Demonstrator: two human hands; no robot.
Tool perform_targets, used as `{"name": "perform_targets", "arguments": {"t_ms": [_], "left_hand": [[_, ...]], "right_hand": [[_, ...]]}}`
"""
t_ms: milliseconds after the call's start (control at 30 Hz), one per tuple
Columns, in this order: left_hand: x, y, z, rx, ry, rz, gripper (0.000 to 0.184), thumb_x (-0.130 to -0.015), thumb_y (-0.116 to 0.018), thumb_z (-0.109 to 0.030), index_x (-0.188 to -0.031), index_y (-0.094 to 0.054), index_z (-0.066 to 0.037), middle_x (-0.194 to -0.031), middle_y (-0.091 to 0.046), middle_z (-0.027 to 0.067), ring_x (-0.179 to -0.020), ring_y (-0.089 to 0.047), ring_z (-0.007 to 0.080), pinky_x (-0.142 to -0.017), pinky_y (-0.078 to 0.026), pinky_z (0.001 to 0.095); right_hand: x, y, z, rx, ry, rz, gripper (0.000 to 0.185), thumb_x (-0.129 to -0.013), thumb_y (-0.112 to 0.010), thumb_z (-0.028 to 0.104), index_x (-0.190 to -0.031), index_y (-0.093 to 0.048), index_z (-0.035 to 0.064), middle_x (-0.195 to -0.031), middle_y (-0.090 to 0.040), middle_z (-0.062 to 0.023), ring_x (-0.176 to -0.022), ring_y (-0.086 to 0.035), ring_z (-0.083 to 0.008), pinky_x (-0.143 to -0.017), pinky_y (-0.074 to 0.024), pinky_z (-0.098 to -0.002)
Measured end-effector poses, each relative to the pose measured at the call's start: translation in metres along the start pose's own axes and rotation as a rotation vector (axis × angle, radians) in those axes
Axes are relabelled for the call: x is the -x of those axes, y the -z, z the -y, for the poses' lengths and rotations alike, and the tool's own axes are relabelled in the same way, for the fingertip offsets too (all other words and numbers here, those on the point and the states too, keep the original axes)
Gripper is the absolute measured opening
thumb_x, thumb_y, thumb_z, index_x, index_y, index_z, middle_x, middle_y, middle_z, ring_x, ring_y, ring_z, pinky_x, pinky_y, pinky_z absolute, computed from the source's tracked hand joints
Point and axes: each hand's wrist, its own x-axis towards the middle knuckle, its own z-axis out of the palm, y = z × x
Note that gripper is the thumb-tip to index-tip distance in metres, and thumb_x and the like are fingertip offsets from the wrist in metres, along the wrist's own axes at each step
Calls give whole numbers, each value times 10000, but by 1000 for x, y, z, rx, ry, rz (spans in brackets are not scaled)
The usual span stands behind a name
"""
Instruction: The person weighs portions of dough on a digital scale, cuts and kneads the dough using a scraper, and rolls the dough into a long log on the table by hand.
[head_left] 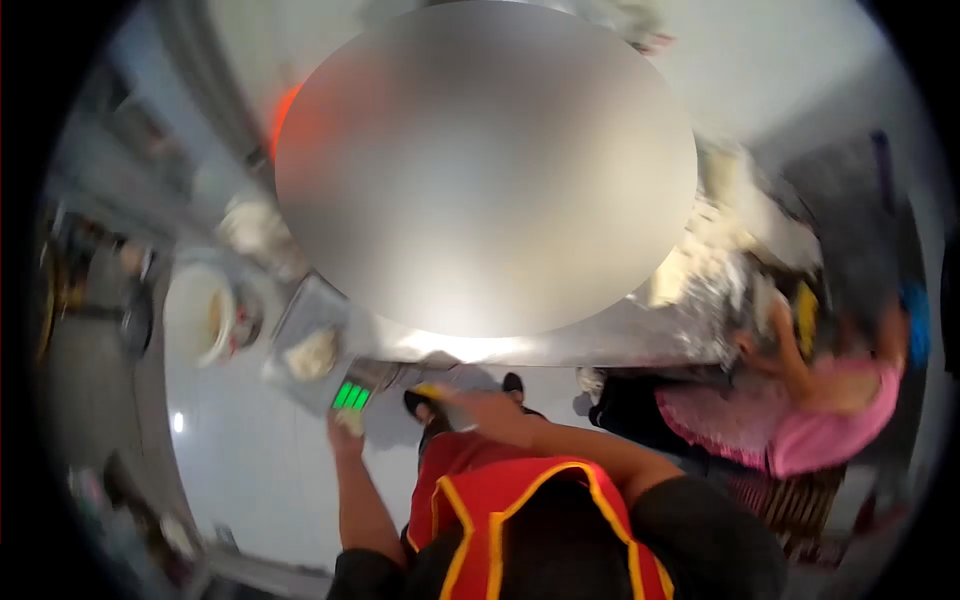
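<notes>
Pale dough-like piece (349, 420) shows at the fingers of the left hand (346, 438), just off the near-left corner of the bench (545, 352); blur hides whether the fingers are wrapped around it or only lie against it. Nearest the wearer's red apron (445, 470), the right hand (485, 408) reaches forward off the bench's near edge, its fingers appearing narrowed on a yellow tool (430, 390) whose kind I can't make out.

Just beyond the left hand, a scale's green display (352, 396) is lit, its digits unreadable. To handle this well, I would keep the left fingers clear of the weighing surface so that the reading can settle, add or trim in small bits, and keep the tool's edge pointed away from the other hand.

Farther on, at the bench's left end, a grey tray (312, 298) carries a pale lump (313, 355) toward its near edge. Left of that, a white bucket (185, 325) shows something tan inside, too blurred to name; a smaller container (248, 315) stands just beside it. Beyond the tray is a whitish bundle (252, 228). Near the bench's right end, a co-worker in pink (835, 430) reaches toward crumpled foil-like material (718, 305).
</notes>
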Motion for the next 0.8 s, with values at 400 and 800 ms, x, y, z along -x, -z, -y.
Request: {"name": "perform_targets", "arguments": {"t_ms": [400,800], "left_hand": [[-32,-91,2,-1645,-88,-1258,520,-849,-615,-273,-1307,-450,-92,-1168,-589,150,-1024,-584,369,-843,-463,451],[-165,-37,-12,-1968,-11,-1193,852,-802,-507,11,-1503,-65,-183,-1454,-85,390,-755,-671,336,-621,-555,396]], "right_hand": [[-14,-47,-50,141,-188,99,675,-840,-512,-8,-1452,-284,164,-1185,-581,-238,-995,-602,-401,-812,-499,-442],[-42,-68,-68,41,-205,95,704,-853,-493,14,-1478,-208,171,-1267,-526,-258,-1145,-530,-418,-914,-463,-437]]}}
